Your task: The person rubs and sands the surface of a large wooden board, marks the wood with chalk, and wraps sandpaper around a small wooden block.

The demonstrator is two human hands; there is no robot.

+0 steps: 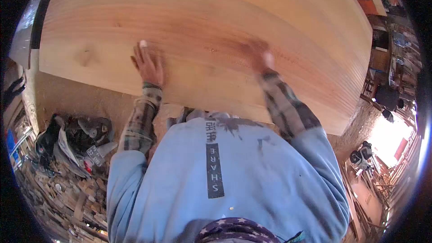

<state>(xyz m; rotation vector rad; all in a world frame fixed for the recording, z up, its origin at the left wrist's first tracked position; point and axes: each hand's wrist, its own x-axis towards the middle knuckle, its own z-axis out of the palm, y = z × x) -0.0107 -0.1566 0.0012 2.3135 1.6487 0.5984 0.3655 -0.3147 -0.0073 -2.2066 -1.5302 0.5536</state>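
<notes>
Closest, a light-blue top (261, 171) filled the bottom centre of the frame. Beyond it, left of centre, the person's left hand (150, 67) lay over the wooden board (202, 18), fingers extended, grasping nothing. Right of centre, the right hand (260, 56) blurred over the board; its grip could not be told. The board spanned the upper frame; wood scraps (67, 209) littered the lower left.

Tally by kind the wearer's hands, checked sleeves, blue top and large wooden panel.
Hands, left hand plus right hand: 2
Checked sleeves: 2
Blue top: 1
Large wooden panel: 1
Total: 6
</notes>
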